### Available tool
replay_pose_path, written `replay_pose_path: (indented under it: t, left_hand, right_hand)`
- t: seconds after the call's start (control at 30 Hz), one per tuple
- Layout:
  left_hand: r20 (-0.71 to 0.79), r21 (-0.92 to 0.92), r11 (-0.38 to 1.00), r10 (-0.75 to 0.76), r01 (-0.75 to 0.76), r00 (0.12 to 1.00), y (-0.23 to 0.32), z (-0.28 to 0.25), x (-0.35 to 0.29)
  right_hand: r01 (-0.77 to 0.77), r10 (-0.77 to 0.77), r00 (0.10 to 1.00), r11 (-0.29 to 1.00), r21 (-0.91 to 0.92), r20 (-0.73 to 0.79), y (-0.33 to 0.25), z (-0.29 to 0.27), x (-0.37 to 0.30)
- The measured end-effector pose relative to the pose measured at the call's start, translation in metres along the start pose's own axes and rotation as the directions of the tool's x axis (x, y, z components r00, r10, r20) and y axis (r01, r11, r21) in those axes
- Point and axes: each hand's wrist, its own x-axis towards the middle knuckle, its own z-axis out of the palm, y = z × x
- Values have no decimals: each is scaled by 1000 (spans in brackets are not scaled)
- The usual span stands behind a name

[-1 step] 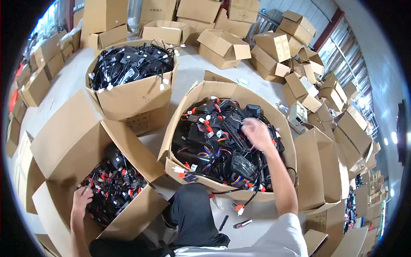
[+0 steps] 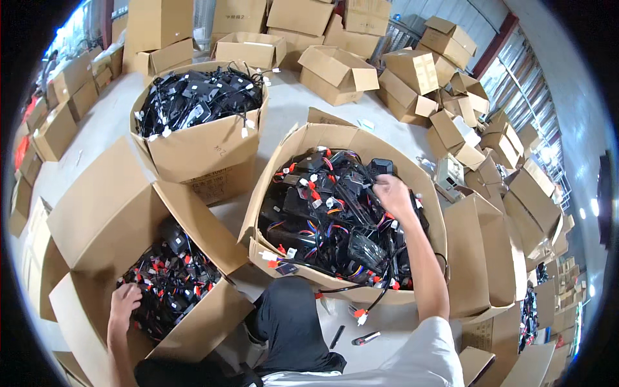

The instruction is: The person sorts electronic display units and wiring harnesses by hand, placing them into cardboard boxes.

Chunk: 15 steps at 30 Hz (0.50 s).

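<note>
My right hand (image 2: 393,197) is over the large box (image 2: 351,133) in front of me, its fingers bent in and pinched together beside a black block-shaped unit (image 2: 380,166). What the pinch holds, if anything, is too small to make out. Around it lie black plastic units with cables (image 2: 303,200) and red and white connectors. My left hand (image 2: 124,302) is inside the open box (image 2: 103,216) at the lower left, with its fingers curled at the edge of a pile of small black parts (image 2: 174,284) with red and white plugs. Whatever is in those fingers is hidden.
A third box (image 2: 213,145), full of black units and cables, stands at the far left. Cables with connectors (image 2: 361,315) hang over the near rim of the large box. A utility knife (image 2: 366,338) lies on the floor by my leg. Stacked cartons (image 2: 412,71) line the back and right.
My right hand has shifted slightly to the right over the large box, and its fingers have drawn closer together. My left hand stays nearly in place.
</note>
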Motion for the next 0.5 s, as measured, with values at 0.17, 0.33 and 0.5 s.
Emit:
replay_pose_path:
  t: [0.17,0.33,0.5]
  left_hand:
    - [-76,104,991,87,-79,993,0,9,-64]
    - [-86,82,995,57,-50,995,-19,2,-100]
    - [-190,14,1000,-5,8,982,-20,-1,-109]
  right_hand:
    - [-144,177,983,898,-416,42,103,2,65]
    - [-284,303,953,902,-324,6,163,1,81]
    - [-149,185,966,969,-199,178,155,41,108]
